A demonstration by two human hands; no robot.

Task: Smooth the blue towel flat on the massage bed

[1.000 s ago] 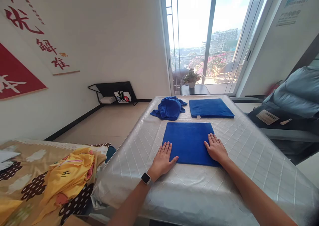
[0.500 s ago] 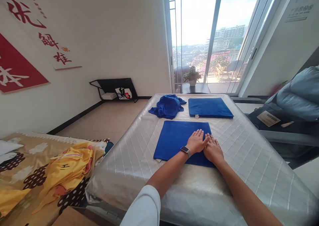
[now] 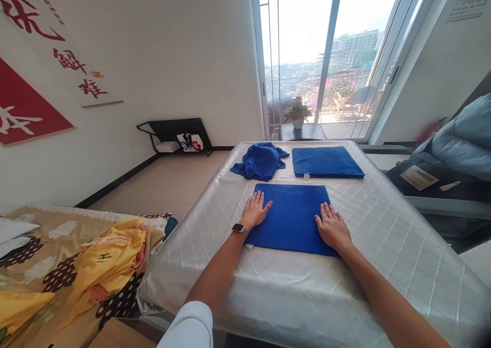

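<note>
L hand [image 3: 255,211] & R hand [image 3: 334,228], bare, set well apart, each palm-down w/ fingers extended, one on either side edge of a folded blue cloth [image 3: 291,220]; neither grips. Support under both: silvery cover [image 3: 215,256], shiny, w/ diamond quilting. Wrist behind L hand: smartwatch [image 3: 239,228], dark rect. face, pale band. Beyond L hand: crumpled blue cloth [image 3: 261,161], soft, irreg. heap. Beyond R hand: second folded cloth [image 3: 328,162], same blue, flat rect., layered edge, small white tag [image 3: 307,176] at its near side.

Far L of L hand: yellow garment [image 3: 107,261], rumpled, on patterned bedding [image 3: 53,235] (tan, w/ white cloud shapes & brown polka-dot patches). Far R of R hand: puffy grey-blue garment [image 3: 464,138], padded folds.

Writing: upper L, well beyond L hand, white hanging [image 3: 69,46] w/ red brush characters, incl. 解 & 难; red hanging [image 3: 26,113] below it, white character partly cut off. Yellow garment bears a dark H-like mark. Card [image 3: 419,177] to R of R hand: print too small to read.

Cloth btwn hands: deep blue, approx. rect., smooth matte nap, lying flat w/ straight edges; pale label [image 3: 249,247] peeks out at near L corner, just nearer than L hand.
</note>
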